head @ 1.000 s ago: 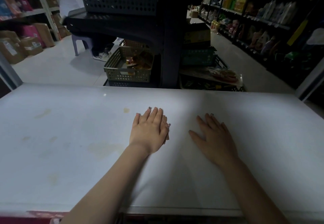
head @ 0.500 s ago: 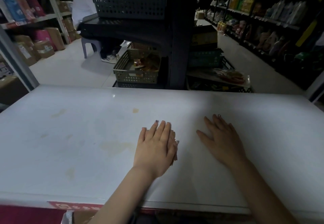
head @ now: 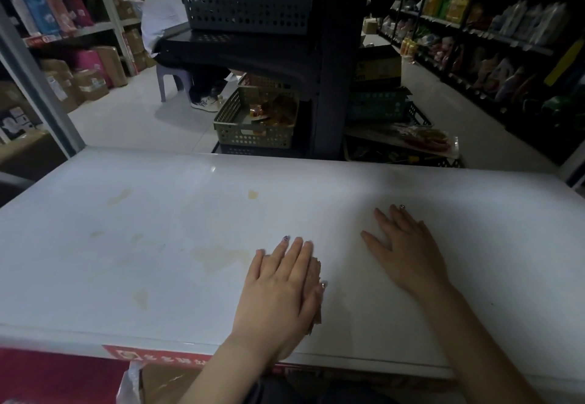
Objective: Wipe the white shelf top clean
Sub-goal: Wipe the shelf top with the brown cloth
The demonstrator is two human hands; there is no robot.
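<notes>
A rag [head: 317,270] is pressed under the flat left hand [head: 278,293]; the right hand [head: 408,255] is spread empty. Stains [head: 221,255] are left on the shelf [head: 493,229].

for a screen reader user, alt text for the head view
The left hand presses a mostly hidden brownish cloth flat on the stained white shelf top; the right hand rests flat beside it. Dim shop aisles lie beyond.

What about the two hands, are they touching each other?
Apart. The head view shows a strip of bare white shelf top between the left hand and the right hand, which both lie flat.
</notes>
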